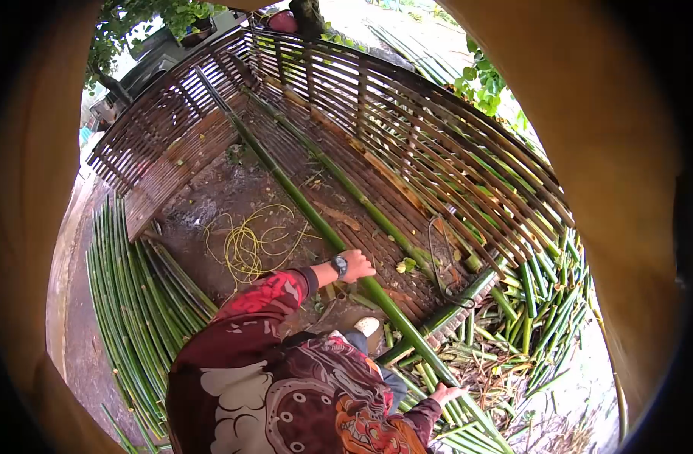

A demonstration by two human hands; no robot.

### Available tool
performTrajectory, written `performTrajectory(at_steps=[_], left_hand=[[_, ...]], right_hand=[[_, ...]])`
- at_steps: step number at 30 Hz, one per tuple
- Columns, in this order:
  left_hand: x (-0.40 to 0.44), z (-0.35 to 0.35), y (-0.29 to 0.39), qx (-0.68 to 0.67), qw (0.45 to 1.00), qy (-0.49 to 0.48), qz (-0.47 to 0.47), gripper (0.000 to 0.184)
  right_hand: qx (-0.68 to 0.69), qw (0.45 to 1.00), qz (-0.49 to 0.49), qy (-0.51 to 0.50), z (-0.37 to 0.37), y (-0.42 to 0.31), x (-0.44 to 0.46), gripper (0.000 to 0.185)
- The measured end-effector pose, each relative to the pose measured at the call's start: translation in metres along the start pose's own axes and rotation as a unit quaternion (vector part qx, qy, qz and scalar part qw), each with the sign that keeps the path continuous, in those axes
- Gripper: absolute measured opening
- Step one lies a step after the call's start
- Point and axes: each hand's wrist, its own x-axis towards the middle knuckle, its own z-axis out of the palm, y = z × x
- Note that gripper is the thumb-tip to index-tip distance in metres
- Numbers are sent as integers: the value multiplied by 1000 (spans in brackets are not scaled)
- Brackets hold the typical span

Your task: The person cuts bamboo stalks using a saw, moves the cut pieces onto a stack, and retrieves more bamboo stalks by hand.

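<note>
A long green bamboo pole (274, 168) runs diagonally from the far slatted corner down to the lower right in the head view. My left hand (355, 265), with a dark watch on its wrist, is closed around the pole near its middle. Further down, my right hand (447, 393) lies across the same pole and grips it; its fingers are only partly visible. A thinner bamboo pole (345, 184) lies beyond it on the slatted floor. Below the pole, a light-coloured shoe (367, 326) shows between my arms.
Slatted railings (430, 144) enclose the far and right sides. Many green bamboo poles (131, 303) are piled at left, with cut bamboo pieces (539, 303) at right. A tangled yellow cord (248, 246) lies on the ground. A bamboo crosspiece (467, 295) stands near my right side.
</note>
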Motion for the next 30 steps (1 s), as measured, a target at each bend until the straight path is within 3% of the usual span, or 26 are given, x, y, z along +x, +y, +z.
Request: performTrajectory(at_steps=[3,4,7,8,12,18,20,22,24,26,27,28,30], left_hand=[[17,43,-33,-29,997,5,-69,42],[23,47,-43,-31,997,9,-68,42],[39,54,-81,-20,985,-53,-165,42],[47,51,-92,-61,971,-109,-202,44],[57,67,-136,-64,964,-109,-232,51],[49,65,-205,-77,959,-105,-252,41],[43,73,-225,10,946,-63,-317,36],[49,56,-235,13,899,-33,-437,42],[52,53,-234,-47,864,31,-501,51],[54,68,-229,-155,844,100,-504,58],[53,66,-220,-126,880,53,-455,57],[54,74,-220,-129,883,49,-449,57],[54,112,-222,-166,890,158,-395,46]], right_hand=[[-53,991,18,-121,10,8,4,50],[-104,988,49,-99,24,0,-24,58],[-148,982,71,-97,59,-2,-82,54],[-144,976,70,-148,67,-1,-85,49],[-172,976,34,-132,117,18,-108,56],[-159,971,66,-166,170,76,-113,47],[-160,971,66,-166,179,110,-94,51],[-180,971,21,-158,200,146,-110,55],[-156,975,41,-151,226,176,-133,57],[-133,980,48,-141,245,204,-142,59],[-126,981,57,-133,252,213,-148,59],[-120,983,63,-123,261,217,-156,60],[-103,984,90,-114,263,232,-141,57]])
